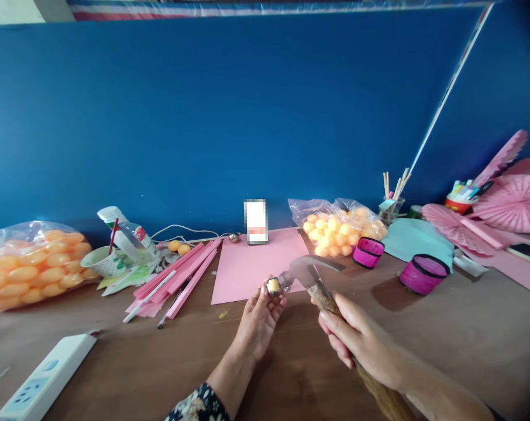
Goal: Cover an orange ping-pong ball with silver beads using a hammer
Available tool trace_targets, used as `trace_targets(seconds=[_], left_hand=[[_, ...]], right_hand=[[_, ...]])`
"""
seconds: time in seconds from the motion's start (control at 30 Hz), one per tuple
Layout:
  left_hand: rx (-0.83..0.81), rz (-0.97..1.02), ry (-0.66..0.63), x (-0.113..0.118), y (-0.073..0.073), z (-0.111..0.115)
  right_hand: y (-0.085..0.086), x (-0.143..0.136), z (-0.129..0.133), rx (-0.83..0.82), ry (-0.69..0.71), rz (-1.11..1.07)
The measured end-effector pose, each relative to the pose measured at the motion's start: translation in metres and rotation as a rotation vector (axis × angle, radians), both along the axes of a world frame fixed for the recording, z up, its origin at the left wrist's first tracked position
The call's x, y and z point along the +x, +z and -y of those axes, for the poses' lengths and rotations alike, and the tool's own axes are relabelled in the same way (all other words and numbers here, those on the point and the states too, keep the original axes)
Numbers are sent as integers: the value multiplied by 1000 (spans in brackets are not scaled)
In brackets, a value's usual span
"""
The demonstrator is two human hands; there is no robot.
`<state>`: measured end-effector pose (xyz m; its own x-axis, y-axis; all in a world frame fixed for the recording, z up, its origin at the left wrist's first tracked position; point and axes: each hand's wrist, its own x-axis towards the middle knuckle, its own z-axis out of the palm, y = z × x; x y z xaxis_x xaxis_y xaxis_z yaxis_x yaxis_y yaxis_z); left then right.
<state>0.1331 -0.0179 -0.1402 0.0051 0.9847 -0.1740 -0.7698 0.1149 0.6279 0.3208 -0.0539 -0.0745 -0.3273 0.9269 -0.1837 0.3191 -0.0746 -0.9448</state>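
Observation:
Between the fingers of my left hand (260, 318) is a small round metallic object (274, 286) with a pale yellow face turned toward me. My right hand (350, 330) is wrapped round the wooden handle of a claw hammer (324, 297). The hammer's striking face is at the right side of the small object, touching it or very close; which of the two I cannot tell. The claw points to the right. Both hands are over the brown table (291, 374), just in front of a pink sheet (256, 263).
Bags of orange balls (37, 263) and yellow-orange balls (335, 231) lie left and right. Pink strips (190, 272), a bottle (131, 234) and a power strip (50, 374) are at left. Two magenta rings (425, 275), sticks (394, 187) and pink paper fans (517, 202) are at right. A phone (257, 221) stands behind.

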Motion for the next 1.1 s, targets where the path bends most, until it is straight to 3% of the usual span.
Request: trace_targets(seconds=[0.2,0.73,0.9,1.1], left_hand=[[-31,24,53,-1,-1,-2],[3,-9,10,-3,-2,0],[58,-55,-8,-3,-4,-1],[74,-67,33,-2,-5,-2]], right_hand=[[-1,-2,1,6,-4,-23],[3,-3,10,49,30,128],[4,-4,12,130,21,203],[1,-5,12,128,27,167]])
